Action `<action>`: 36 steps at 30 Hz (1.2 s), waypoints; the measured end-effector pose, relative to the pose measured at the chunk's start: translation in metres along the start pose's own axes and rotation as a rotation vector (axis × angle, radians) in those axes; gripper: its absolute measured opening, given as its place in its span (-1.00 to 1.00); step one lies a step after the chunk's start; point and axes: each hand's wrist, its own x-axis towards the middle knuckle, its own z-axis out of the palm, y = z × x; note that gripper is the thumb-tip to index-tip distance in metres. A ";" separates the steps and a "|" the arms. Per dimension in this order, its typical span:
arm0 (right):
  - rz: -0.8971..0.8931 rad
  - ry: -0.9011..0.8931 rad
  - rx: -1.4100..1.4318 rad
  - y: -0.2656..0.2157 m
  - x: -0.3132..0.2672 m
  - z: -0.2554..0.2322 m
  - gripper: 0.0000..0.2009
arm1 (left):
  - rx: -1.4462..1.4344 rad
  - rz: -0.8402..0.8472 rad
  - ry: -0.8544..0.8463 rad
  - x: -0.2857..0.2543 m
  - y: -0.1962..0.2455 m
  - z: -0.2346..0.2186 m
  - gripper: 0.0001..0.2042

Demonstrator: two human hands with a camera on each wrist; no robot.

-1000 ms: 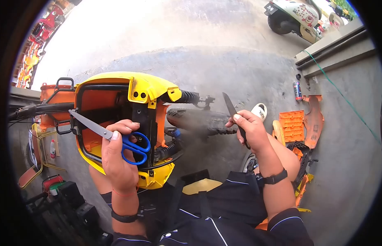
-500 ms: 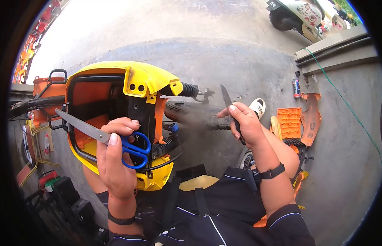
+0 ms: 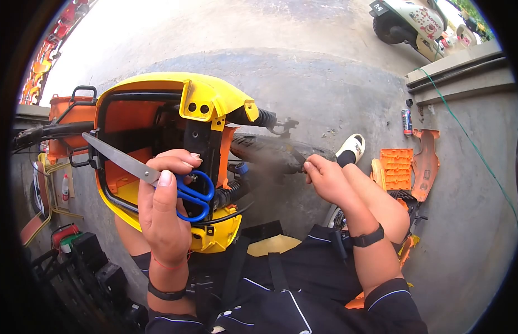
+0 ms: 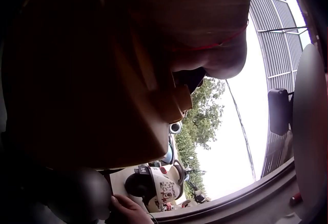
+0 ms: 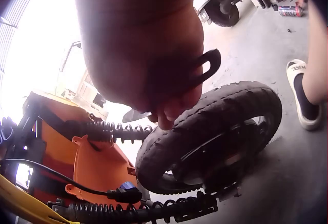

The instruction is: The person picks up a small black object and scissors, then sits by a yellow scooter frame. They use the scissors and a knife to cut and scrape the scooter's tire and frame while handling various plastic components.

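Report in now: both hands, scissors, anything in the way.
Left hand holding blue-handled scissors. Right hand gripping black-handled blade. Tire near right hand, might obstruct.

Your scissors: blue and grey
Your knife: black-handled
Your clothes: black, pale-piped
Shell, left of frame: yellow

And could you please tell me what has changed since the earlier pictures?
The right hand has turned over, tipping the raised knife down toward the tyre; whether they touch is unclear. Nothing was let go: the right hand keeps the knife, and the left hand still holds the scissors.
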 end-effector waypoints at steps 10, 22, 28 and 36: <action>-0.643 0.073 -0.684 -0.029 0.039 -0.032 -0.94 | 0.016 -0.008 0.007 0.002 0.000 -0.003 -0.76; -0.912 -0.072 -0.672 -0.013 0.087 -0.023 -0.77 | -0.003 -0.079 0.122 0.011 0.001 0.003 -0.73; -0.917 -0.075 -0.697 -0.017 0.090 -0.028 -0.71 | -0.069 -0.117 0.147 0.013 0.001 0.011 -0.81; -1.002 0.036 -0.790 -0.015 0.089 -0.011 -0.81 | -0.046 -0.157 0.063 0.011 0.004 0.000 -0.80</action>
